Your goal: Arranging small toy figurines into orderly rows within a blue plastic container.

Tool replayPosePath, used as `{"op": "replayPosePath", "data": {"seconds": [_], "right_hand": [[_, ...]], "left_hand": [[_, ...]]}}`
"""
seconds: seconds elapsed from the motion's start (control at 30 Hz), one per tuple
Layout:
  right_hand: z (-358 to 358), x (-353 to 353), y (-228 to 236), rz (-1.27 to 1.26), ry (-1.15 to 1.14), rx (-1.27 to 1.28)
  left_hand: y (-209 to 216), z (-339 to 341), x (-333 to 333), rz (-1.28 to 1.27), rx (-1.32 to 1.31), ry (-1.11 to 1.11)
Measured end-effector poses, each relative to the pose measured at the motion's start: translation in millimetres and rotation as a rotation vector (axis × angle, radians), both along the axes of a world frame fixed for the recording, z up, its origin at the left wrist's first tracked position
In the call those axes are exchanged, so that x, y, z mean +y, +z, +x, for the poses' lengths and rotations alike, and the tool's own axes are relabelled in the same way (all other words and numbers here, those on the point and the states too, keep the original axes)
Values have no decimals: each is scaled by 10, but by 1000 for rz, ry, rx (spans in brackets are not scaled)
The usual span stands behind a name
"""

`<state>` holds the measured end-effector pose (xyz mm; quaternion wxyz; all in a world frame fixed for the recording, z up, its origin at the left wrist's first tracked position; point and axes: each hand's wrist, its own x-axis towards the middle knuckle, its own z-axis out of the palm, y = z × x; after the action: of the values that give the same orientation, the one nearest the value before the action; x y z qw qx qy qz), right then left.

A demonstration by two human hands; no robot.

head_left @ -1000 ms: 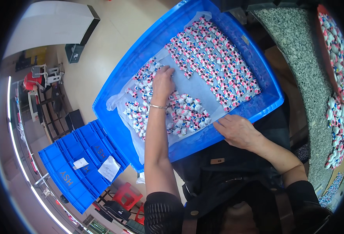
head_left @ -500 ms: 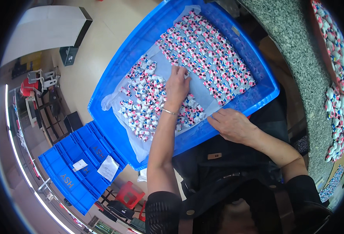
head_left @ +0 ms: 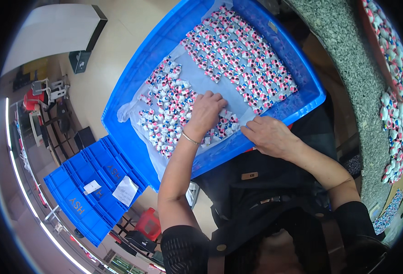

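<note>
A blue plastic tub (head_left: pixel 139 68) lined with a thin white sheet (head_left: pixel 186 68) lies before me. Small figurines in white, pink, blue and black stand in close rows (head_left: pixel 242 57) on its far right side. A loose heap of like pieces (head_left: pixel 167 107) covers the left part of the sheet. My left hand (head_left: pixel 206 112) is over the heap's right edge, fingers curled downward; whatever lies under the fingertips is hidden. At the near rim my right hand (head_left: pixel 272 137) has its fingers drawn together by the sheet's edge; what they pinch is too small to make out.
Blue crates (head_left: pixel 82 201) with paper slips (head_left: pixel 125 191) on them stand at the lower left. A speckled grey stone counter (head_left: pixel 343 55) runs along the right, with more figurines (head_left: pixel 395 123) heaped on it. A red plastic stool (head_left: pixel 147 223) is behind the crates.
My left hand has drawn back from the edge of the rows toward the heap. My right hand remains at the near rim, nearly unmoved. The view has shifted slightly.
</note>
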<state>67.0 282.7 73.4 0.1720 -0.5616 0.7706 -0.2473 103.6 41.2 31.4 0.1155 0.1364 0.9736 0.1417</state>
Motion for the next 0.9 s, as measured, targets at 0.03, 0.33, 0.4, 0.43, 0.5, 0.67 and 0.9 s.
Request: {"op": "replayPosePath", "data": {"seconds": [0.03, 0.33, 0.4, 0.43, 0.5, 0.67, 0.9], "right_hand": [[1, -2, 2, 23, 13, -13], [5, 19, -8, 37, 17, 0], [4, 10, -7, 38, 17, -6], [4, 6, -8, 39, 17, -12], [-1, 2, 8, 6, 3, -3], [0, 10, 3, -24, -14, 18], [5, 3, -2, 7, 4, -7]], "left_hand": [[4, -8, -8, -89, -61, -38], [-94, 59, 13, 376, 123, 352], [-172, 19, 73, 449, 127, 374], [-212, -3, 100, 523, 130, 396], [-264, -51, 151, 481, 162, 334], [-390, -56, 141, 322, 270, 272], [-389, -179, 95, 274, 302, 311]]}}
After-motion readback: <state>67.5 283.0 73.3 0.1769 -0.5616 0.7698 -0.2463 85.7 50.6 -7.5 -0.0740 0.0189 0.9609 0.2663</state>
